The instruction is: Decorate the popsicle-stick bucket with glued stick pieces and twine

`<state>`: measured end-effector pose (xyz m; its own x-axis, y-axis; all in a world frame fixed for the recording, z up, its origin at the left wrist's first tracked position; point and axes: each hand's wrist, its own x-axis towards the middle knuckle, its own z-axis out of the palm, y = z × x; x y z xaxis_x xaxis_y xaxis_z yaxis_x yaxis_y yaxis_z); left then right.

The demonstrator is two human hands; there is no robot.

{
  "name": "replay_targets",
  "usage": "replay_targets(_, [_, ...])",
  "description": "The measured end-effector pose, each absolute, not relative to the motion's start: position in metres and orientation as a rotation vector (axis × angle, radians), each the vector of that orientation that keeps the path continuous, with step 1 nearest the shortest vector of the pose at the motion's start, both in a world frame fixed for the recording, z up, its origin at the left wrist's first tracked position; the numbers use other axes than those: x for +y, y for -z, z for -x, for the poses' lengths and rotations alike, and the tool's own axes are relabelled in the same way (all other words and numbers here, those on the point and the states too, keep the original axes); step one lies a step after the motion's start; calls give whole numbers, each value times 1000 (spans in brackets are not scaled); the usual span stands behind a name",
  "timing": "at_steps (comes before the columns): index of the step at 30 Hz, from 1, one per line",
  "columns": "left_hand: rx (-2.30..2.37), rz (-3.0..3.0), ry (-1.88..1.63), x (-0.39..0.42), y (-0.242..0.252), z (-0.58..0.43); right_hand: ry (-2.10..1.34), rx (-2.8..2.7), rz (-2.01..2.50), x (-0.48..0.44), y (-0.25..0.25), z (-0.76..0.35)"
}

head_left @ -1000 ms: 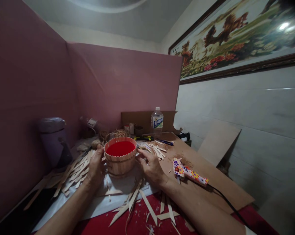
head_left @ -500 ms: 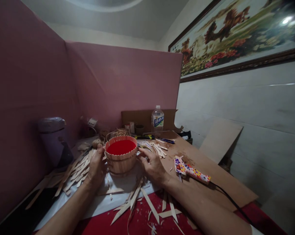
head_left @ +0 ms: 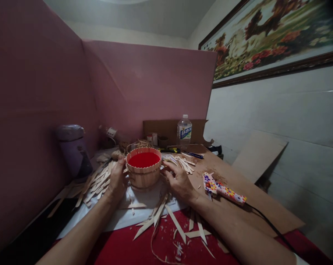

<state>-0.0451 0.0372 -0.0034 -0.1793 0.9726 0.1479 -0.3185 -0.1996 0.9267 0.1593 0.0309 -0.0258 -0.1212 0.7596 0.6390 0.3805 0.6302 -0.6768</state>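
A small round bucket (head_left: 143, 177) made of upright wooden craft sticks stands between my hands, its rim scalloped and its inside red. My left hand (head_left: 118, 180) is pressed to its left side, thumb up near the rim. On the right side, my right hand (head_left: 179, 182) has its fingers curled against the wall, some of them hidden. A band runs around the bucket below the rim. White sheeting (head_left: 116, 219) lies beneath it. Many loose craft sticks (head_left: 100, 180) are heaped left of my left hand.
A flower-patterned glue gun (head_left: 224, 189) with a black cord lies on a brown board (head_left: 254, 209) at right. Cut stick pieces (head_left: 176, 222) litter the red cloth (head_left: 122, 244) in front. Behind are a bottle (head_left: 184, 132), a utility knife (head_left: 169, 150) and twine (head_left: 141, 144). A purple tumbler (head_left: 75, 154) stands left.
The whole scene has shifted right and slightly up in the picture as my head view turned. Both hands keep their hold on the bucket, with little other visible change.
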Motion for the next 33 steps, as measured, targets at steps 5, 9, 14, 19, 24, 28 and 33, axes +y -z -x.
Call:
replay_targets(5, [965,-1005,-1600,40,7,47,-432,-1738,947,32,29,-161])
replay_targets(9, [984,-1017,-1584,40,10,47,-424,-1732,930,32,27,-161])
replay_targets(14, [939,-1031,-1616,42,14,45,-490,-1733,958,31,27,-160])
replay_targets(19, [857,-1042,-1639,45,18,45,-523,-1735,971,33,29,-160])
replay_targets(24, [830,-1007,-1636,43,18,46,-470,-1748,951,32,31,-161])
replay_targets(28, [854,-968,-1620,43,17,45,-438,-1750,951,31,29,-160])
replay_targets(33, [860,-960,-1625,47,18,45,-503,-1732,946,31,29,-160])
